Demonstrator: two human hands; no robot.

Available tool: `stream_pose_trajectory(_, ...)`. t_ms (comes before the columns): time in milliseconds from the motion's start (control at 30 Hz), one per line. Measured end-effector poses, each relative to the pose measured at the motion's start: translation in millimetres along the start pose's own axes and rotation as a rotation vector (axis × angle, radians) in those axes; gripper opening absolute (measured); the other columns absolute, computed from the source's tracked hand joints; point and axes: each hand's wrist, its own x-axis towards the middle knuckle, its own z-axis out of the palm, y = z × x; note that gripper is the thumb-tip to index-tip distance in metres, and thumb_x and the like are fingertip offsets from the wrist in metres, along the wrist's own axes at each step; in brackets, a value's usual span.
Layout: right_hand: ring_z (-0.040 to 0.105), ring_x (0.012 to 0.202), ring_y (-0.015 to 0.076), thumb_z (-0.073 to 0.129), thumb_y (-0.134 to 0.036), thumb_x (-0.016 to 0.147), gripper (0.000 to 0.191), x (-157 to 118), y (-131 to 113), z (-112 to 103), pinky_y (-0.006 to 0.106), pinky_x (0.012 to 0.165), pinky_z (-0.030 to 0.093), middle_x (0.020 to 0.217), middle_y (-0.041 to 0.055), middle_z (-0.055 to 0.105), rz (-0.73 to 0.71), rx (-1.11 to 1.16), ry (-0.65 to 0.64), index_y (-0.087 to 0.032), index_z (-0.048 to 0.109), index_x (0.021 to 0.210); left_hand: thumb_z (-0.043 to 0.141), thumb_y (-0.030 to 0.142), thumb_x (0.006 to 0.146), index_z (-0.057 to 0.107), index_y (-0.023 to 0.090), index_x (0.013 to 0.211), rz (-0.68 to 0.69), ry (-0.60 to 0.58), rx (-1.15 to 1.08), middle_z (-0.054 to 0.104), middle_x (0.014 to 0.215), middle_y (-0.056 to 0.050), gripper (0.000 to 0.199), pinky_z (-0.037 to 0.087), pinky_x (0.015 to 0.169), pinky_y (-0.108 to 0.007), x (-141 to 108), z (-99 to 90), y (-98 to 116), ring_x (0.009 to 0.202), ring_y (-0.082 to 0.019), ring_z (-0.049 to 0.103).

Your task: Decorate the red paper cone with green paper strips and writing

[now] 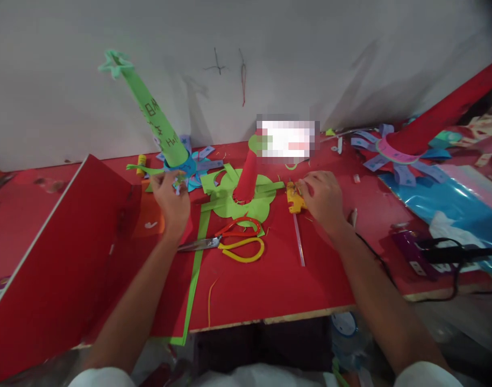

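My left hand (172,203) is closed, its fingertips pinching a small pale blue-green paper piece (178,186); its exact shape is unclear. Beyond that hand, a green paper cone (159,123) with writing and a star top leans on a blue petalled base (195,166). My right hand (324,200) is closed around a yellow glue gun (296,200), a clear glue stick (299,239) jutting from it toward me. Between my hands, a red cone (247,174) stands on a green flower-shaped paper base (225,207). Scissors with red and yellow handles (243,255) lie just nearer to me.
A red board (60,252) stands tilted at the left. Along the right lie a large red cone (443,115) with a petalled base, a blue plastic packet (415,199), and a purple box (413,250) with black cables. A yellow glue tube (141,164) stands near the wall.
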Motion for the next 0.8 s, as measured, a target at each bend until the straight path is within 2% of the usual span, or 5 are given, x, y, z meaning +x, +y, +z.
stream_pose_trajectory(67, 0.056, 0.101, 0.0293, 0.048, -0.034, 0.103, 0.029, -0.2, -3.1, 0.2, 0.046, 0.093, 0.045, 0.100, 0.0124, 0.070, -0.013, 0.022, -0.003, -0.021, 0.070, 0.089, 0.058, 0.001, 0.079, 0.066, 0.023, 0.127, 0.041, 0.095, 0.004, 0.049, 0.134, -0.011, 0.053, 0.050, 0.102, -0.036, 1.1, -5.2, 5.1, 0.124, -0.024, 0.053)
stream_pose_trajectory(133, 0.055, 0.101, 0.0289, 0.047, -0.033, 0.104, 0.029, -0.6, -6.6, -0.2, 0.045, 0.094, 0.045, 0.100, 0.0121, 0.070, -0.032, 0.038, -0.011, -0.022, 0.070, 0.090, 0.055, -0.002, 0.078, 0.062, 0.023, 0.132, 0.101, 0.057, -0.012, 0.047, 0.140, -0.012, 0.059, 0.049, 0.104, -0.035, -6.6, -3.0, 13.7, 0.128, -0.023, 0.052)
stream_pose_trajectory(233, 0.055, 0.100, 0.0284, 0.046, -0.033, 0.104, 0.030, -1.3, -12.3, -1.2, 0.044, 0.092, 0.045, 0.099, 0.0116, 0.070, -0.048, 0.057, -0.034, -0.021, 0.070, 0.090, 0.049, 0.002, 0.089, 0.068, 0.022, 0.114, 0.249, -0.255, 0.007, 0.065, 0.115, -0.007, 0.037, 0.047, 0.103, -0.037, -29.1, 11.2, 26.8, 0.116, -0.022, 0.060)
stream_pose_trajectory(400, 0.057, 0.099, 0.0280, 0.048, -0.032, 0.104, 0.029, -2.2, -20.3, -0.1, 0.043, 0.091, 0.047, 0.097, 0.0111, 0.070, -0.075, 0.081, -0.055, -0.021, 0.069, 0.088, 0.059, 0.028, 0.099, 0.068, 0.025, 0.123, 0.426, -0.643, 0.209, 0.068, 0.119, -0.009, 0.025, 0.044, 0.099, -0.042, -58.1, 33.0, 35.3, 0.115, -0.027, 0.061)
stream_pose_trajectory(800, 0.059, 0.099, 0.0285, 0.048, -0.032, 0.105, 0.030, -2.8, -36.7, 6.8, 0.044, 0.090, 0.050, 0.097, 0.0111, 0.071, -0.122, 0.198, -0.074, -0.022, 0.071, 0.089, 0.060, 0.023, 0.098, 0.067, 0.023, 0.106, 0.308, -0.707, 0.162, 0.066, 0.112, -0.007, 0.011, 0.047, 0.092, -0.038, -52.2, 42.1, 32.0, 0.107, -0.025, 0.063)
